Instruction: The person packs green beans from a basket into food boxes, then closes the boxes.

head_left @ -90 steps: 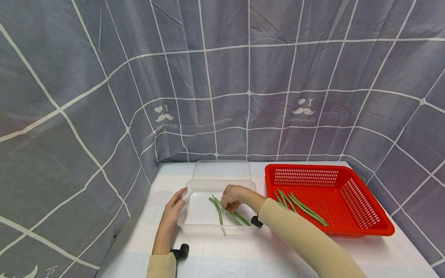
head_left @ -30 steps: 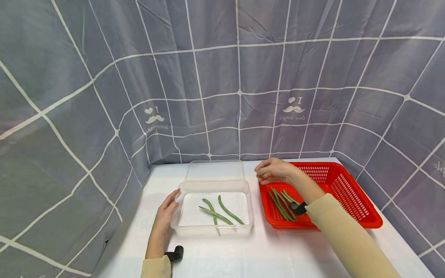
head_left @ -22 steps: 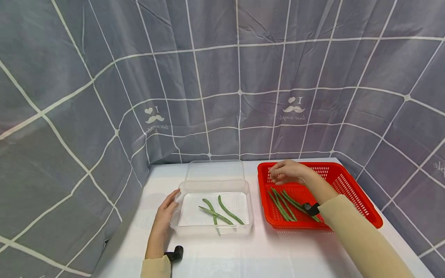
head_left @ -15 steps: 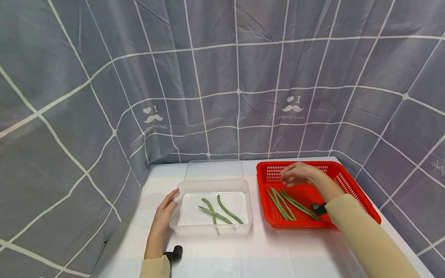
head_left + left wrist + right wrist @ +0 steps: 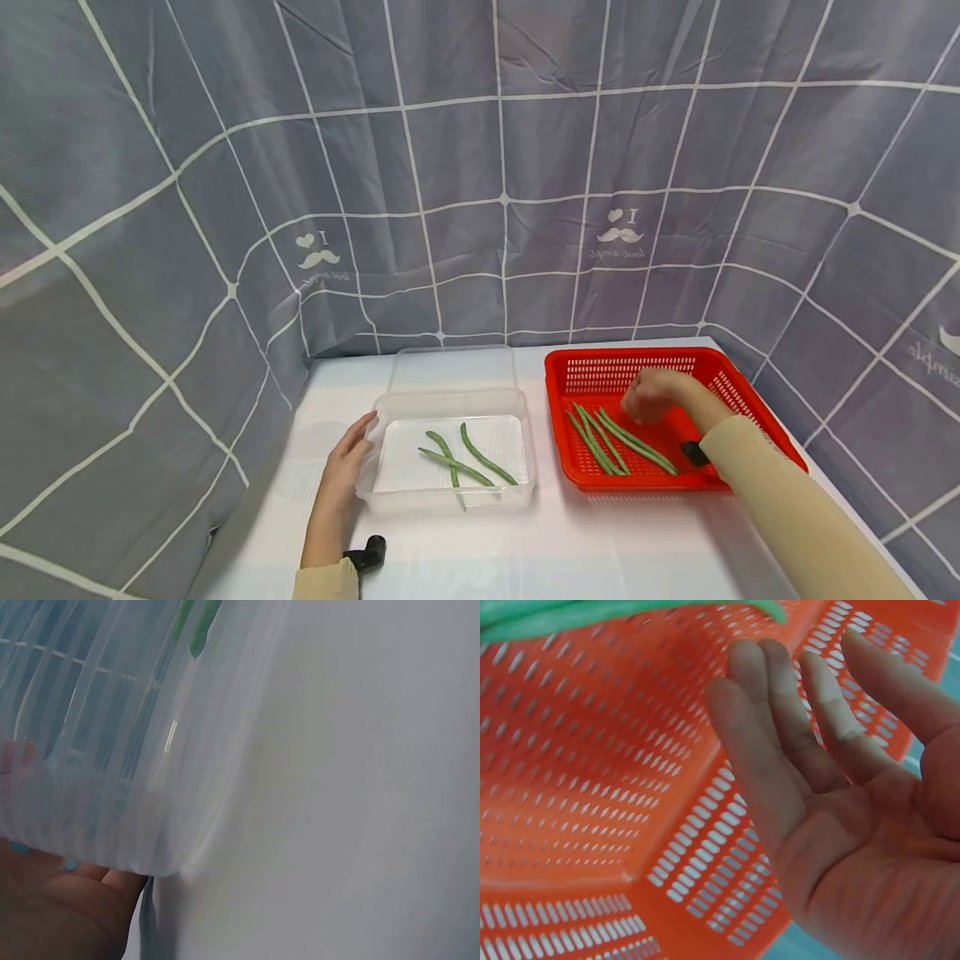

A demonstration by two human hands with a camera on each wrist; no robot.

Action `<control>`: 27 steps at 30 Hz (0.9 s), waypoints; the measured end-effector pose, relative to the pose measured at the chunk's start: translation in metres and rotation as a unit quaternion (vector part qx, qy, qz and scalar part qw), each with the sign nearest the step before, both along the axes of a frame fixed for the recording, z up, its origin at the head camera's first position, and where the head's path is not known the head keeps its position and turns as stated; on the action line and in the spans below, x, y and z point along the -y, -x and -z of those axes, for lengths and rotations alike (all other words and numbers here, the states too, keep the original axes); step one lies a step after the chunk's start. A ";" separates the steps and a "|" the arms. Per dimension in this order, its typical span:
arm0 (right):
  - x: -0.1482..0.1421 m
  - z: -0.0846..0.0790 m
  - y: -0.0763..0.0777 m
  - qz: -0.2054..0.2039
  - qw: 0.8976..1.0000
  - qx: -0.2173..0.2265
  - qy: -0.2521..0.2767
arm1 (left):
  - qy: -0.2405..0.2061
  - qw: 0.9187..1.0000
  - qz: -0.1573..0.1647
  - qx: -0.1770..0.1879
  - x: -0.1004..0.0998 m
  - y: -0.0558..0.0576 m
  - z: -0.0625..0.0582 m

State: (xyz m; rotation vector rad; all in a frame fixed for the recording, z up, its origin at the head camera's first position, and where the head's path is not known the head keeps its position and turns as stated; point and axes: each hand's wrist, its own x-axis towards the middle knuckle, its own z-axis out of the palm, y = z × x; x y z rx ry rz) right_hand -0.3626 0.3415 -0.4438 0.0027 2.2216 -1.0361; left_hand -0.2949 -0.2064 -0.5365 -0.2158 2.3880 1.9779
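Observation:
Inside the clear plastic container [image 5: 450,402], three green beans [image 5: 487,460] lie on the bottom, two of them crossed. My left hand [image 5: 341,467] rests against the container's left wall, its fingers along the outside in the left wrist view. To the right, several green beans [image 5: 637,444] lie in the left half of a red plastic basket [image 5: 615,484]. My right hand [image 5: 652,394] is over the basket, close to the beans' far ends. In the right wrist view its fingers are extended and the palm holds nothing.
A flat clear lid [image 5: 453,367] lies behind the container, near the table's back edge. A grey curtain [image 5: 465,183] with white lines hangs around the back and sides. The white table [image 5: 555,542] extends in front of both vessels.
My right hand has gone from the beans in the clear container to over the red basket, then lower inside it. Three beans stay in the container. My left hand keeps its place.

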 end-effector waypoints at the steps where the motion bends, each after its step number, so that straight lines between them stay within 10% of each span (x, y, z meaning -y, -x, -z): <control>1: -0.001 0.002 0.000 -0.003 1.000 0.002 -0.013 | 0.000 1.000 0.000 -0.001 0.000 0.000 0.000; 27: 0.004 0.034 -0.009 -0.019 0.985 -0.052 -0.161 | 0.002 1.000 -0.009 0.016 -0.001 0.003 0.003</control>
